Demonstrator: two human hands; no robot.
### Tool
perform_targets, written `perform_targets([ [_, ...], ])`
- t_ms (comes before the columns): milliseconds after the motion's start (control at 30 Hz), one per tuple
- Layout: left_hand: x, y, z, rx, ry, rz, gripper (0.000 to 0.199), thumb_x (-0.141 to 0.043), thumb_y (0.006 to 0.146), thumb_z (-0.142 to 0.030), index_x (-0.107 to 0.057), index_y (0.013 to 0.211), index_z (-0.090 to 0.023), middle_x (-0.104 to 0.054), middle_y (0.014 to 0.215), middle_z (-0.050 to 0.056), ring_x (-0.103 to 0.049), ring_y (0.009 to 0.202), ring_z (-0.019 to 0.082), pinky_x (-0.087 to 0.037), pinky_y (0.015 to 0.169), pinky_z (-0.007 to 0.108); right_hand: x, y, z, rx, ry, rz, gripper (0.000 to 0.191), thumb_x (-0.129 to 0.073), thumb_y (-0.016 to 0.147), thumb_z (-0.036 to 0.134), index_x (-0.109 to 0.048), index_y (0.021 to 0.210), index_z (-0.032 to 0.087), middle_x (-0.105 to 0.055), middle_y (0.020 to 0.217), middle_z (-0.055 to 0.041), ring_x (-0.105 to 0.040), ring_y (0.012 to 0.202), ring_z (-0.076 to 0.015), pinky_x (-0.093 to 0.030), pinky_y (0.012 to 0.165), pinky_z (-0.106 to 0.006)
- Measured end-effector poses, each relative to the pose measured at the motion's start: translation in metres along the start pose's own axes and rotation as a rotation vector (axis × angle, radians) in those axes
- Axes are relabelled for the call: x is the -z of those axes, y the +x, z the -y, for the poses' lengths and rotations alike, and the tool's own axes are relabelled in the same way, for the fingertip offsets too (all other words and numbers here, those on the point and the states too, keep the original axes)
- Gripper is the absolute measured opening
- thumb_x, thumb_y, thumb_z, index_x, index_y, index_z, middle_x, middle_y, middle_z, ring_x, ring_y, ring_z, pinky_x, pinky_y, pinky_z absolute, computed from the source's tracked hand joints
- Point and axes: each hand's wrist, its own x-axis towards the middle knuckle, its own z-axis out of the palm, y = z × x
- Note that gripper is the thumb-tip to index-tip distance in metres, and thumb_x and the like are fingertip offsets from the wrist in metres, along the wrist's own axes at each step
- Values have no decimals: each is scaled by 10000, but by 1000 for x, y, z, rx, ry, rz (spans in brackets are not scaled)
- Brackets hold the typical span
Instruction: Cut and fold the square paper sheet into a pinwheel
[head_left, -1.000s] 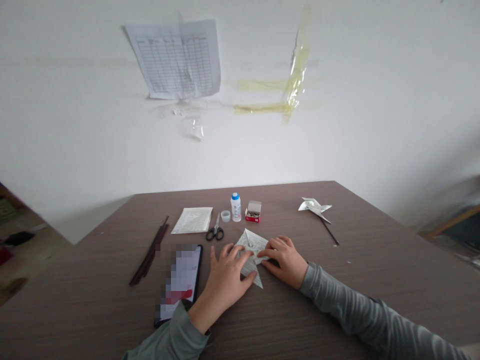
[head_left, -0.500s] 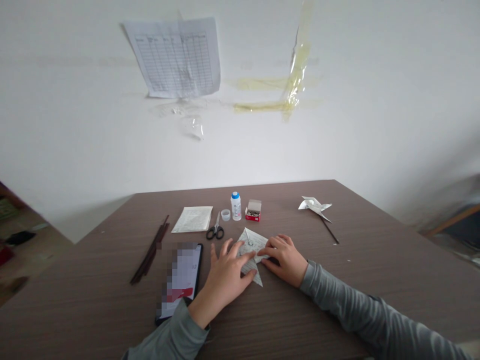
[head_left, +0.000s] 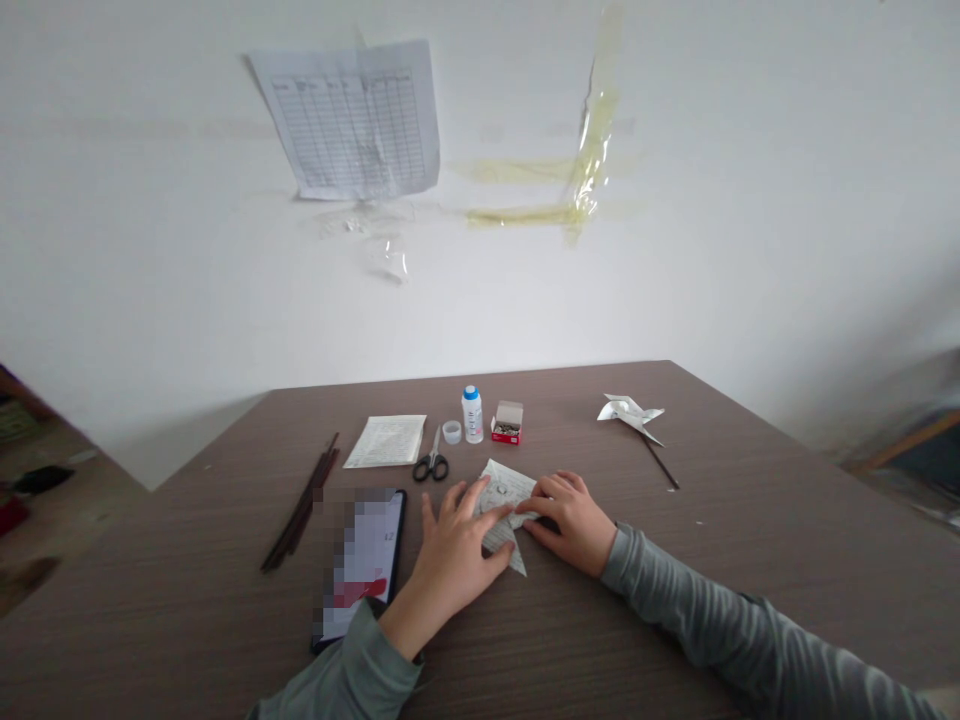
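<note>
Well, both bare hands lie on the worktop [head_left: 225, 560] around a folded sheet of printed paper [head_left: 504, 490], which sits flat in front of the person, its points showing between the hands. The left hand [head_left: 454, 555] is open, with its fingers [head_left: 480, 505] spread and their tips on the paper's left side. The right hand [head_left: 566, 522] comes in from the other side, also open, its fingers [head_left: 544, 495] lying across the paper's right corner. Neither hand is clenched, and the paper looks pressed rather than pinched. Just beyond the left hand are a pair of black-handled scissors [head_left: 430, 465] and a smartphone [head_left: 360, 565] with a blurred screen, which lies just beside that hand. Further back stand a white glue bottle with a blue cap [head_left: 472, 415], a small clear cap [head_left: 451, 432] and an open red-and-white box of small metal fasteners [head_left: 507, 423]. A flat printed sheet [head_left: 385, 442] lies to their left, and a bundle of dark sticks [head_left: 300, 505] lies left of the phone. Off to the right, well apart from the hands, rests a finished paper pinwheel [head_left: 628, 413] on a thin dark stick [head_left: 660, 462].
</note>
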Motion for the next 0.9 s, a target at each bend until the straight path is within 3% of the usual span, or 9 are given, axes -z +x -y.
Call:
perform_targets([
  [100, 10, -1, -4, 5, 8, 54, 537, -945, 1086, -384, -932, 1598, -547, -709, 1949, 22, -596, 1797, 557, -414, 1486, 959, 0, 0, -1, 5, 13, 7, 276, -853, 1163, 270, -1010, 1377, 345, -929, 1215, -87, -882, 1202, -358, -645, 1329, -722],
  [267, 14, 0, -6, -17, 20, 92, 526, -878, 1160, -358, -898, 1667, -492, -649, 2004, 69, -551, 1851, 556, -327, 1507, 999, -2, -1, -4, 8, 8, -24, 248, -878, 1154, 289, -1004, 1346, 382, -917, 1182, -54, -877, 1163, -332, -654, 1310, -644],
  [467, 10, 1, -5, 47, 37, 58, 559, -970, 1098, -402, -912, 1652, -447, -639, 2004, 107, -589, 1820, 546, -415, 1500, 950, -1, -3, -3, 10, 8, -32, 280, -815, 1168, 274, -1015, 1336, 375, -924, 1186, -104, -891, 1176, -364, -654, 1311, -681],
  [600, 15, 0, -9, 68, 34, 68, 631, -953, 1109, -348, -858, 1733, -371, -571, 2051, 155, -557, 1859, 525, -364, 1522, 955, 0, -3, 0, -10, 12, -36, 271, -833, 1158, 286, -1015, 1304, 424, -924, 1184, -104, -900, 1175, -373, -654, 1314, -660],
  [733, 16, -2, -9, 55, 40, 55, 508, -934, 1110, -340, -935, 1615, -398, -598, 2036, 128, -580, 1837, 544, -368, 1501, 986, 1, -2, 0, -22, 13, -19, 243, -848, 1146, 319, -1019, 1300, 396, -928, 1179, -95, -894, 1167, -371, -653, 1318, -690],
  [900, 10, -3, -4, 31, 10, 6, 488, -945, 1069, -358, -971, 1546, -457, -686, 1968, 85, -636, 1768, 596, -397, 1465, 1020, 4, -2, 2, -27, 20, -12, 260, -824, 1163, 318, -1014, 1307, 424, -931, 1195, -105, -903, 1194, -367, -644, 1339, -664],
])
